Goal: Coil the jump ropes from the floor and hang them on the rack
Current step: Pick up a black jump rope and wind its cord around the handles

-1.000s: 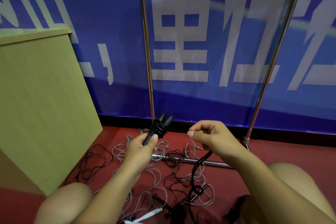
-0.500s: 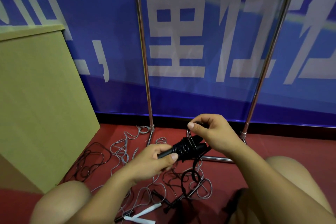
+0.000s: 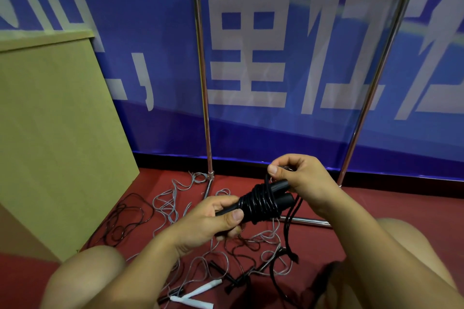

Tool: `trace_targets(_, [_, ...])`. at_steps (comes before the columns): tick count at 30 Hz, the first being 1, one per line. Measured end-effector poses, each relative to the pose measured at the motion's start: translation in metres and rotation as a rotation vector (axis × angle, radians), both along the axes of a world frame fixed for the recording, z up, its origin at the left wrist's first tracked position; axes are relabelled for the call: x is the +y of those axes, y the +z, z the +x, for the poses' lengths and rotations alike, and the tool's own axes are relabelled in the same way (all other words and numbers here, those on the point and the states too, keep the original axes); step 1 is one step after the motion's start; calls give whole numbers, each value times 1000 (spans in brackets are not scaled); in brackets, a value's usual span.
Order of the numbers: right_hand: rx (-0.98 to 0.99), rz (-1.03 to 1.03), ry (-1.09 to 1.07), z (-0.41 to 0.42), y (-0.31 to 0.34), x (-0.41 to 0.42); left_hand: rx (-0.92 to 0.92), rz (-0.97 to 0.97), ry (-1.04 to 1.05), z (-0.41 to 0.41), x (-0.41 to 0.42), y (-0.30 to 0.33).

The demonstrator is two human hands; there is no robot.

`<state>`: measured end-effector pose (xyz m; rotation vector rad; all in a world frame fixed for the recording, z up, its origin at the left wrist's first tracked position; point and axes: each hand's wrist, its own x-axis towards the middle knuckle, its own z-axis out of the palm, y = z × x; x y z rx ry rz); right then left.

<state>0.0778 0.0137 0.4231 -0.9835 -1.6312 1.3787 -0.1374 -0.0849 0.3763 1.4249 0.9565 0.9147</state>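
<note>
My left hand (image 3: 213, 221) grips the two black handles of a jump rope (image 3: 261, 199), held side by side and lying nearly level, with several turns of black cord wound round their middle. My right hand (image 3: 298, 178) pinches the loose black cord just above the handles' far ends. The rest of that cord (image 3: 288, 238) hangs down to the floor. Grey and black ropes (image 3: 175, 198) lie tangled on the red floor below. The metal rack's left post (image 3: 202, 78) and right post (image 3: 376, 78) stand just behind my hands.
A light wooden cabinet (image 3: 55, 138) stands at the left. A blue banner with white characters (image 3: 263, 45) covers the wall behind the rack. White handles (image 3: 198, 295) lie on the floor between my knees. The rack's base bar (image 3: 308, 221) runs along the floor.
The handles have swung from upright to nearly level and come lower. My right hand has brought the cord from the right up over the handles, adding turns.
</note>
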Motion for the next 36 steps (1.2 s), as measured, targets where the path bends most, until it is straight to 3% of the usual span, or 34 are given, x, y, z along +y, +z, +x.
trace_targets(14, [-99,7,27,-17,-17,-6,-187,50,119,8,-1,-4])
trace_targets(24, [-25,-78,179,-39,-26,-22,-212,92,343,25,5,-8])
trace_targets(27, [-113,-69,226,-39,-32,-23,-227,101,473,24,10,-6])
trace_targets(30, [-183,-92,342,-42,-38,-28,-194,101,620,17,16,-9])
trace_targets(36, [-258,-10,328,-43,-38,-27,-49,97,766,8,22,-18])
